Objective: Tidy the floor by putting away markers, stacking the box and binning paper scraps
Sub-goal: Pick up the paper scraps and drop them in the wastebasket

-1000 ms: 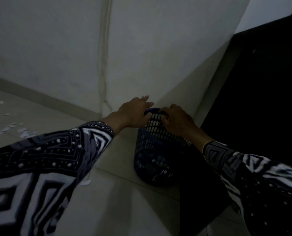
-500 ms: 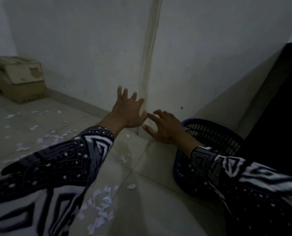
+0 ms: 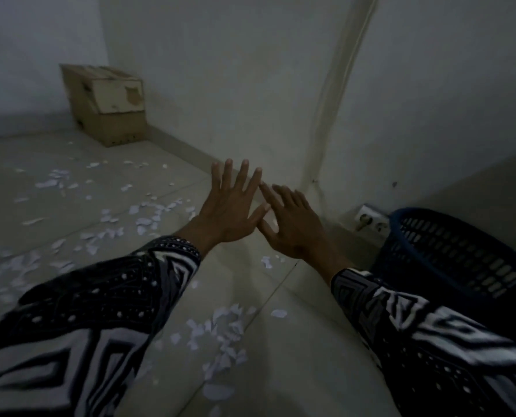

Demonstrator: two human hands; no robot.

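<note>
White paper scraps lie scattered over the tiled floor, in a cluster near my arms and more spread to the left. A dark blue slatted plastic bin stands at the right by the wall. A cardboard box sits in the far corner. My left hand is stretched forward with fingers spread and holds nothing. Beside it, my right hand also reaches out with straight fingers, empty, left of the bin. No markers are visible.
A wall corner with a vertical conduit rises ahead. A white wall socket sits low beside the bin. A floor tile joint runs diagonally under my arms. The room is dim.
Both hands have left the bin's rim and swung left, now spread open over the floor. The view turned left, bringing the box and more scraps into sight.
</note>
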